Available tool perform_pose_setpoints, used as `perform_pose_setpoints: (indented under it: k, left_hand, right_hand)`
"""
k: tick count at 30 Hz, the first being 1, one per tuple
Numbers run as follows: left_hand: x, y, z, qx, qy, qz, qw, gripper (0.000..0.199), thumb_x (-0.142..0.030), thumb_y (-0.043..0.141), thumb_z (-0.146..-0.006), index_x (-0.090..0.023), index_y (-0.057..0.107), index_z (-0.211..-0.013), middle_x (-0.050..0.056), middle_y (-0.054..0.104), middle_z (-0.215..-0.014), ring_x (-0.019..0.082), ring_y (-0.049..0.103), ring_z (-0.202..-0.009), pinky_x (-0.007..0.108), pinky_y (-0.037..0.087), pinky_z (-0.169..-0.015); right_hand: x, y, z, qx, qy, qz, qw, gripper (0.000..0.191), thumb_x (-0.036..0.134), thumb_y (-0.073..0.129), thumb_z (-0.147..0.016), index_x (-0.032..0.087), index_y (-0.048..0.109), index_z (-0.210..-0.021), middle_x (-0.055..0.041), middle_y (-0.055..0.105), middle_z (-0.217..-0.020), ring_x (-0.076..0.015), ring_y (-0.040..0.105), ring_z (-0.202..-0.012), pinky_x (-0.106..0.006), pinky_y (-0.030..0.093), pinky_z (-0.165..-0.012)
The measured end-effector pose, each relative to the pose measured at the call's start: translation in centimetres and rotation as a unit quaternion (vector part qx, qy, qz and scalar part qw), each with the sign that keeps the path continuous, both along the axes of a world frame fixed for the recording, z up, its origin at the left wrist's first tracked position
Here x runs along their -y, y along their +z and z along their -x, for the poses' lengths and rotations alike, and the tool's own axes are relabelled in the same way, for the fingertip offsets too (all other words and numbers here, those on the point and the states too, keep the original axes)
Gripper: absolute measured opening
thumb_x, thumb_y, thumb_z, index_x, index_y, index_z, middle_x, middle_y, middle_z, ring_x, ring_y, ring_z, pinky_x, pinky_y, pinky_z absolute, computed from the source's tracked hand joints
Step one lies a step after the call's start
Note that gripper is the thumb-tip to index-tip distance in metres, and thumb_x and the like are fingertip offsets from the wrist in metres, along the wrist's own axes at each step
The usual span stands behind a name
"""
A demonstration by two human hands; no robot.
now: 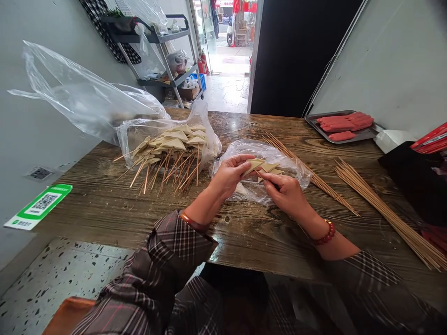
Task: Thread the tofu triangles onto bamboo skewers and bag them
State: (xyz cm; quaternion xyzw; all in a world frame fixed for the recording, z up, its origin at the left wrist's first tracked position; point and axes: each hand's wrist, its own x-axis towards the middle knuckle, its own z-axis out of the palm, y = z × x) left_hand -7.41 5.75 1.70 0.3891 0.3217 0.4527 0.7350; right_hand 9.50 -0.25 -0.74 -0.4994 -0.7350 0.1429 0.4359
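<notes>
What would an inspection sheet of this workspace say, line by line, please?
Surface: dark wooden table, grain visible.
Working things: skewered beige pieces, partly inside a plastic bag; loose pieces on thin plastic; two stick bundles at right.
Clutter: QR-code card at the left edge; tray with red items at far right.
Hands: left hand holds a triangular piece; right hand holds a stick, tip near it.
Cables: thin cord-like line along the wall.
Surroundings: shelf cart, fire extinguishers, bright doorway.

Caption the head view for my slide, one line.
Left hand holds a pale triangular piece, right hand a thin stick at its edge, above clear plastic.
</notes>
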Motion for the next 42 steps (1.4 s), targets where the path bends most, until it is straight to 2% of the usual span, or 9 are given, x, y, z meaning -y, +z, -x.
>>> perform_pose_setpoints:
  k: [9,16,22,25,28,31,37,42]
  left_hand:
    - [0.3,-0.3,-0.3,0.007,-0.007,-0.008,1.000,0.023,-0.015,0.076,-0.073,-0.011,0.067,-0.095,0.007,0.074,-0.087,0.016,0.072,-0.080,0.034,0.055,-0.086]
    - [0.6,-1.0,-1.0,0.024,-0.009,-0.022,0.999,0.030,-0.021,0.080,-0.071,-0.012,0.067,-0.096,0.007,0.073,-0.089,0.015,0.070,-0.080,0.032,0.052,-0.086]
    - [1.0,-1.0,-0.9,0.044,-0.006,-0.017,0.999,0.046,-0.027,0.082,-0.071,-0.015,0.062,-0.111,0.005,0.071,-0.094,0.014,0.068,-0.083,0.032,0.051,-0.085]
    - [1.1,-0.9,-0.8,0.034,-0.033,-0.009,0.999,0.046,-0.038,0.081,-0.072,-0.015,0.065,-0.108,0.006,0.071,-0.097,0.014,0.067,-0.081,0.030,0.050,-0.081]
    - [1.2,-0.9,-0.9,0.039,-0.073,-0.024,0.996,0.044,-0.046,0.078,-0.074,-0.013,0.069,-0.103,0.010,0.072,-0.102,0.016,0.068,-0.088,0.030,0.049,-0.085]
    - [1.3,-0.9,-1.0,0.049,-0.086,-0.047,0.994,0.042,-0.047,0.077,-0.074,-0.012,0.070,-0.096,0.012,0.073,-0.101,0.018,0.069,-0.090,0.031,0.048,-0.089]
    - [1.0,-0.8,-0.8,0.065,-0.027,-0.043,0.997,0.034,-0.044,0.078,-0.074,-0.013,0.069,-0.086,0.011,0.074,-0.096,0.020,0.069,-0.092,0.035,0.048,-0.092]
    - [1.1,-0.9,-0.8,0.052,-0.020,-0.045,0.997,0.036,-0.046,0.076,-0.075,-0.013,0.069,-0.088,0.011,0.074,-0.095,0.021,0.068,-0.093,0.035,0.048,-0.090]
  right_hand:
    - [-0.3,-0.1,0.1,0.001,-0.018,0.013,1.000,0.026,0.022,0.053,-0.087,0.019,0.075,-0.101,-0.0079,0.078,-0.095,-0.0213,0.073,-0.083,-0.033,0.054,-0.077]
    - [-0.4,-0.1,0.3,-0.011,-0.028,0.020,0.999,0.023,0.021,0.053,-0.086,0.019,0.074,-0.095,-0.0069,0.077,-0.088,-0.0192,0.069,-0.075,-0.031,0.051,-0.072]
    - [-0.2,0.2,0.3,-0.030,-0.043,0.043,0.998,0.024,0.026,0.053,-0.087,0.016,0.073,-0.094,-0.0024,0.069,-0.067,-0.0131,0.055,-0.054,-0.027,0.044,-0.058]
    - [0.0,0.5,0.4,-0.039,-0.038,0.048,0.997,0.026,0.029,0.053,-0.088,0.015,0.074,-0.095,0.0014,0.060,-0.057,-0.0114,0.048,-0.049,-0.026,0.040,-0.054]
    - [0.1,0.6,0.4,-0.030,-0.029,0.044,0.998,0.027,0.031,0.053,-0.089,0.015,0.074,-0.094,0.0015,0.058,-0.058,-0.0111,0.046,-0.050,-0.025,0.038,-0.053]
    - [0.1,0.6,0.4,-0.021,-0.024,0.047,0.998,0.026,0.030,0.053,-0.089,0.016,0.074,-0.095,0.0016,0.058,-0.059,-0.0108,0.045,-0.051,-0.026,0.037,-0.054]
    - [0.3,0.2,0.7,-0.023,-0.014,0.061,0.998,0.026,0.032,0.052,-0.090,0.017,0.073,-0.095,0.0000,0.064,-0.063,-0.0121,0.051,-0.052,-0.026,0.039,-0.054]
    - [0.4,-0.2,1.0,-0.031,-0.028,0.047,0.998,0.023,0.032,0.052,-0.091,0.019,0.072,-0.092,-0.0040,0.072,-0.075,-0.0162,0.062,-0.065,-0.027,0.045,-0.062]
